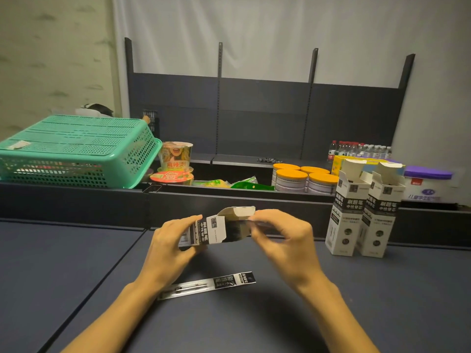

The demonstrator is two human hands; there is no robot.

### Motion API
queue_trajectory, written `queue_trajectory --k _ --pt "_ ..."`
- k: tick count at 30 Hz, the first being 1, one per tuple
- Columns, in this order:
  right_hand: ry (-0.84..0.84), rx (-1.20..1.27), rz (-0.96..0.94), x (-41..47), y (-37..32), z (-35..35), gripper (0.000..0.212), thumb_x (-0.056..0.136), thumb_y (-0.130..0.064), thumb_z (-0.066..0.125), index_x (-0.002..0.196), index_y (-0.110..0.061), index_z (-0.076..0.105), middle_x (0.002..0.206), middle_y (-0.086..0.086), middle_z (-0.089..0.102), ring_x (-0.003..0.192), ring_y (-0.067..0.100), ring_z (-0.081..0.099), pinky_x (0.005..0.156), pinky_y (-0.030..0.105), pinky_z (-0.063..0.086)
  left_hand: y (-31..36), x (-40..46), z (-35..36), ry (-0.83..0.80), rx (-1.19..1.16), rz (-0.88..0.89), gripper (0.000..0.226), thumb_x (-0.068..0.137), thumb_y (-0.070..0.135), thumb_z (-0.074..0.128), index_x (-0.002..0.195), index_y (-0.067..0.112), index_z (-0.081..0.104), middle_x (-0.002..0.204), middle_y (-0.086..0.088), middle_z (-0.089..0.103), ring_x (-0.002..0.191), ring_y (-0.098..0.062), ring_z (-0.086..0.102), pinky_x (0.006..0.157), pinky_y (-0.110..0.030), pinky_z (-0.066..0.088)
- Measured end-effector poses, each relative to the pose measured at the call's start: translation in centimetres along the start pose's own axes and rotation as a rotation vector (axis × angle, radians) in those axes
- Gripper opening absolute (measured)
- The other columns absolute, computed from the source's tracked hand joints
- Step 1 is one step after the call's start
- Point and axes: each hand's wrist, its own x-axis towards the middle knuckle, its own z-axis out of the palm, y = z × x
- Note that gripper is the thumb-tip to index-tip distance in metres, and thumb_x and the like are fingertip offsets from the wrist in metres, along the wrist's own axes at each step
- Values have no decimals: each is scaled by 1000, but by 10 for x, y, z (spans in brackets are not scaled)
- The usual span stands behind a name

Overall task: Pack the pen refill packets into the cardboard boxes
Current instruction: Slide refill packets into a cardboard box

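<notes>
Hands [168, 240] [283, 240] holding open cardboard box [216, 229], refill packet [207, 285] below

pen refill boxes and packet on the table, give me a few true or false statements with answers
1. Both hands hold one cardboard box above the table. True: left hand, right hand.
2. A refill packet lies flat on the table beneath the hands. True.
3. The two boxes standing at the right are closed. False: their top flaps are open.
4. The green basket sits upright, full of packets. False: it is upside down at the left.
5. The tins behind have orange lids. True.
</notes>
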Motion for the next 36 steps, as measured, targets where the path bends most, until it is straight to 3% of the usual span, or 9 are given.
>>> queue_trajectory --k 5,11,16,22,29,36 --pt "-27 -226 -10 -1 5 15 17 81 -21 68 94 -13 74 106 3 58 94 13 55 79 11 45 1 0 0 -5 10 14 63 69 37 72 128 37 49 117 18 56 107 -2 49 89 -35 46" --pt "-176 -196 155 -5 5 17 29 85 -31 60 109 -19 71 127 -1 45 111 9 46 90 11 37 0 0 1 -17 13 12 63 71 34 77 129 33 52 119 15 58 109 -5 50 90 -29 43" --pt "-299 -222 177 -8 4 20 32 91 -30 62 123 -24 64 142 -5 33 120 1 34 97 13 32 -1 -1 2 -40 27 8 64 71 26 82 129 28 55 120 9 61 110 -10 52 92 -24 38" --pt "-81 -133 73 -4 1 17 26 87 -28 59 107 -15 69 121 2 53 109 9 53 94 10 42 1 0 1 -14 15 -7 62 70 33 74 128 34 52 117 17 56 107 0 48 89 -23 38" --pt "-165 -180 64 -8 9 22 29 90 -23 57 117 -19 69 129 4 52 114 16 54 93 25 50 -1 -1 2 -46 8 8 66 70 24 83 128 33 54 121 11 61 110 -5 50 92 -28 40" --pt "-158 -191 65 -7 8 23 32 89 -17 66 120 -14 67 127 5 56 115 19 56 90 31 54 -1 0 2 -46 2 4 62 72 34 75 129 36 51 121 10 61 110 -6 51 92 -35 45"
